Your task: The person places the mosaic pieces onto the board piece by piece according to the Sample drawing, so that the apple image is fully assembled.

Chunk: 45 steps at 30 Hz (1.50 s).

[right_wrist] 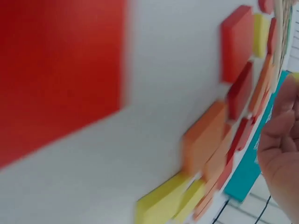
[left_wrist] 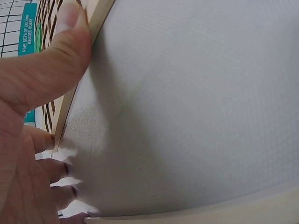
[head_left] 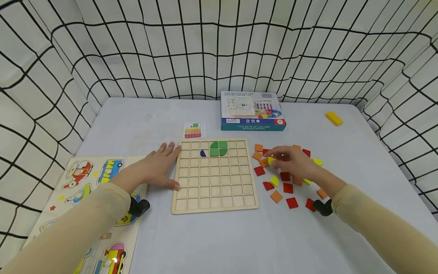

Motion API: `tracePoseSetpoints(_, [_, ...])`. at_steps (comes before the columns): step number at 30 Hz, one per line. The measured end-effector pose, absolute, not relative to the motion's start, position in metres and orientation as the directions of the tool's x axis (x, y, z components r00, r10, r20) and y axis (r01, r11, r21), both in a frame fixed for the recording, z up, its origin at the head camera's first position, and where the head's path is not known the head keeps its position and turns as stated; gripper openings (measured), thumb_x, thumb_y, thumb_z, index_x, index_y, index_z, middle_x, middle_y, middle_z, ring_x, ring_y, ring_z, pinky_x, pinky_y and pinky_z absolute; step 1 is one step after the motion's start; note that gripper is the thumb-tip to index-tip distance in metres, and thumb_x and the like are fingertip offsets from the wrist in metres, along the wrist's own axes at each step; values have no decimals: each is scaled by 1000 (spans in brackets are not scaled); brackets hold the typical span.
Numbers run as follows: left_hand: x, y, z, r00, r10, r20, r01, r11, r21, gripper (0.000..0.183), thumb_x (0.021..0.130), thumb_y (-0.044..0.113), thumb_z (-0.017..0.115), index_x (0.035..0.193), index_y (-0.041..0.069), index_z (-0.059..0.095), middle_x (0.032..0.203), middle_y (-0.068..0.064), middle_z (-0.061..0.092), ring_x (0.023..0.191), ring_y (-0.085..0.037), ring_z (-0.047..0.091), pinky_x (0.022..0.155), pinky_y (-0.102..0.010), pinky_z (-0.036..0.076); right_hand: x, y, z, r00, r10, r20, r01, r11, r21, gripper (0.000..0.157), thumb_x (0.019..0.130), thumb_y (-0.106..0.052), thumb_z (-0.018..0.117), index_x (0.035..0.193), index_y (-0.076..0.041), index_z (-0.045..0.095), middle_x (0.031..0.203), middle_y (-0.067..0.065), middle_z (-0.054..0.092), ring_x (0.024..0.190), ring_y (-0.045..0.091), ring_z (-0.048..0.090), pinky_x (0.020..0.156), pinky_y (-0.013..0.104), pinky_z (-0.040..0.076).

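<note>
My left hand (head_left: 155, 167) rests with spread fingers at the left edge of a wooden grid board (head_left: 212, 184), its thumb on the rim. Green tiles (head_left: 219, 149) make a leaf-like shape near the board's top, and a small dark blue piece (head_left: 203, 153) lies left of them. To the board's right, my right hand (head_left: 295, 161) pinches a yellow piece (head_left: 271, 160) between thumb and fingers, above scattered red tiles (head_left: 288, 188), orange tiles (head_left: 276, 196) and yellow pieces (head_left: 274, 180). In the right wrist view, only a sliver of the held yellow piece (right_wrist: 296, 75) shows.
Behind the board lie a small pattern card (head_left: 194, 130) and a boxed game (head_left: 253, 111). A yellow block (head_left: 334, 118) sits at the far right. Picture puzzle boards (head_left: 80, 179) lie at left, under the left forearm. Black netting (head_left: 219, 55) surrounds the table.
</note>
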<state>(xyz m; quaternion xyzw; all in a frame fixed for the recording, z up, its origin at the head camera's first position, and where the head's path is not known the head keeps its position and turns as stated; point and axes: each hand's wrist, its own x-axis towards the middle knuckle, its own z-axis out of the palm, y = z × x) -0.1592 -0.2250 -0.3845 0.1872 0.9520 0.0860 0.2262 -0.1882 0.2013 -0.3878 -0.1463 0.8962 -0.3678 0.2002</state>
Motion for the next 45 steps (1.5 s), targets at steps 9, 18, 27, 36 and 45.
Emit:
tracePoseSetpoints(9, [-159,-227,-387,-827,384,-412,302,920,251,127,78,59,82,162,-3,11,167,-33,4,154,-56,4,120,-74,18,-202,155,-383,-865,-383,-323,51,574,-817,24,97,-22,72,116,-9,69,101,9,78,91,20,75,82,25,57])
tracePoseSetpoints(18, [-160,-227,-385,-826,383,-414,299,920,254,125,79,57,82,162,-3,10,168,-32,3,155,-55,3,120,-73,17,-211,103,-380,-839,-460,-291,-29,571,-821,15,94,-17,76,105,-8,75,99,7,72,95,22,67,77,25,54])
tracePoseSetpoints(27, [-161,-228,-383,-816,377,-439,288,922,258,126,79,58,81,163,-2,8,169,-30,1,155,-54,1,121,-72,16,-220,40,-380,-793,-554,-255,-171,604,-779,11,93,-18,76,100,-10,79,96,3,76,92,18,64,76,23,51])
tracePoseSetpoints(36, [-160,-228,-383,-816,378,-436,284,921,267,126,79,59,81,163,-2,10,169,-30,3,155,-54,2,121,-72,17,-223,-21,-384,-739,-636,-222,-302,608,-735,7,94,-16,75,96,-10,79,90,1,76,82,14,60,74,20,48])
tracePoseSetpoints(45, [-160,-230,-385,-823,374,-428,286,923,256,126,78,60,81,163,-1,10,169,-29,4,156,-53,2,121,-72,16,-225,-43,-388,-696,-680,-230,-397,632,-666,8,96,-16,73,97,-10,78,93,1,76,87,15,61,80,22,51])
